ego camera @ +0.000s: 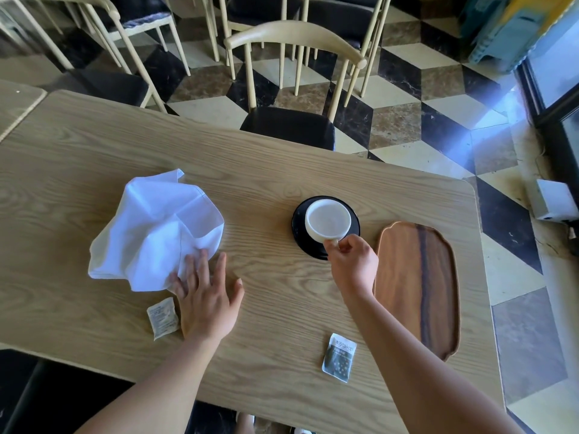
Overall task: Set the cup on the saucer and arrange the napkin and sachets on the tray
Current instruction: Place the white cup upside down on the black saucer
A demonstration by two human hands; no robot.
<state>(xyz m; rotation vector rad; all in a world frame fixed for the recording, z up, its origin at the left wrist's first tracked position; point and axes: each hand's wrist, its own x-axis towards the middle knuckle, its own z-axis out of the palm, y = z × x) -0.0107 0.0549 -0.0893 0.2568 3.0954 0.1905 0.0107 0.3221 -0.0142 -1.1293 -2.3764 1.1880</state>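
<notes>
Right hand (352,261) pinching handle of cup (327,221), rigid, breakable, on saucer (300,245); left hand (205,296) flat, fingers spread, on limp napkin (156,230) at 9 o'clock.

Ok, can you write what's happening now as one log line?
right hand: holding cup handle, over saucer | left hand: flat, touching napkin | tray: empty

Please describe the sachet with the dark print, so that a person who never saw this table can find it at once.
Start from the long wooden tray at the table's right side. Left of its near end, beside the right forearm, lies a small sachet flat on the table. It has dark green print, while the other sachet, near the left hand, is pale.
</notes>
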